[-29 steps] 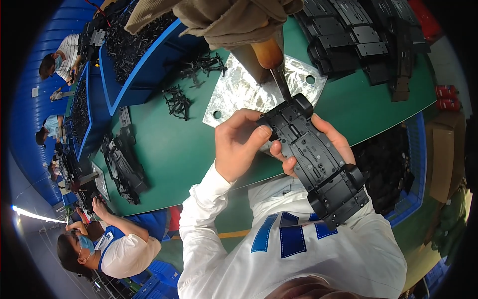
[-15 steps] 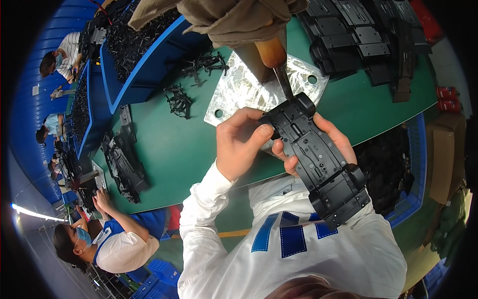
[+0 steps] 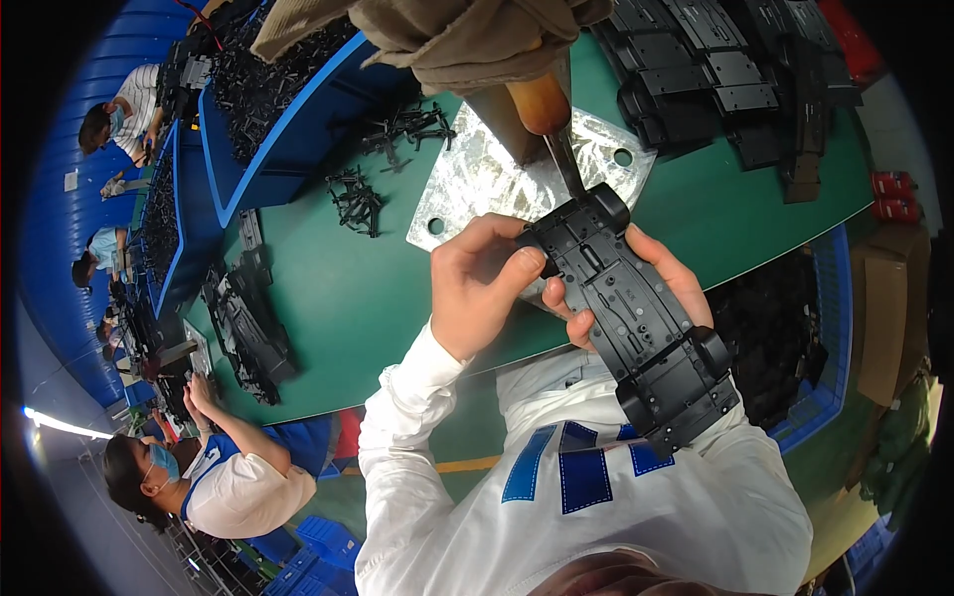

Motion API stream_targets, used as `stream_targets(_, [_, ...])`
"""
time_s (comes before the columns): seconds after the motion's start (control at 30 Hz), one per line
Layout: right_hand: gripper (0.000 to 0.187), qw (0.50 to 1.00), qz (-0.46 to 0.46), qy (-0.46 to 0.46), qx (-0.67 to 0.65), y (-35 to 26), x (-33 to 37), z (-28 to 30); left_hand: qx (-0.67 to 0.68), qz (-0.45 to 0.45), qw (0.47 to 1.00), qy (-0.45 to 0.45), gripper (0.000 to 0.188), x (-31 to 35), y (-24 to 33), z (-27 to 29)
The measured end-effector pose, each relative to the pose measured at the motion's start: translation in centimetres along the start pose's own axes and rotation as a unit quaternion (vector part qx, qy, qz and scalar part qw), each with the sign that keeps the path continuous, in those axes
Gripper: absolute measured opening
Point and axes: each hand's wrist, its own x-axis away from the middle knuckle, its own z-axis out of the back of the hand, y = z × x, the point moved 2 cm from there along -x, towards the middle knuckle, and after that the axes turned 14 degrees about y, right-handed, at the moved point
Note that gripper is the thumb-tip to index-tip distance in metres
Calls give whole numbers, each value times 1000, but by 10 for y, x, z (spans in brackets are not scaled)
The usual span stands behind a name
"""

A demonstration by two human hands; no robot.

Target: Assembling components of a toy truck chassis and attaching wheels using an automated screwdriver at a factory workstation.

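Observation:
A black plastic toy car chassis (image 3: 628,303) is held tilted above the near edge of the table. My left hand (image 3: 479,283) is closed on its far left corner, thumb beside a wheel arch. My right hand (image 3: 676,283) wraps it from underneath, with fingers showing along both sides. At the chassis's far end is the tip of a metal shank (image 3: 563,164), which comes down from an amber handle (image 3: 540,107); whether they touch is unclear. Brown cloth (image 3: 467,45) covers the fixture above. Behind lies a shiny metal plate (image 3: 477,179) with round holes.
Small black parts (image 3: 355,202) lie left on the green table (image 3: 308,288), near a blue bin (image 3: 288,124) full of black pieces. More chassis (image 3: 696,70) are stacked at far right. A blue crate (image 3: 840,328) stands right. A masked co-worker (image 3: 224,482) sits left.
My hands and the chassis stay practically still. The co-worker at left has shifted slightly, with hands raised a little and head moved.

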Motion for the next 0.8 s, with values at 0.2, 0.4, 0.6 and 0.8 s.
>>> stream_targets(0.2, [58, 1000, 22, 18, -6, 3, 0, -5, 0, 6, 1000, 5, 25, 0, 1, 0])
stream_targets(0.4, [57, 999, 24, 22, -9, 3, 0, -7, 4, 17, 1000, -1, 24, 0, -1, 1])
stream_targets(0.6, [57, 999, 25, 25, -16, 4, 1, -9, -14, 5, 1000, 0, 24, 0, -1, 2])
stream_targets(0.8, [56, 999, 30, 32, -17, 4, 1, -9, -10, 16, 1000, -1, 25, 0, -3, 2])
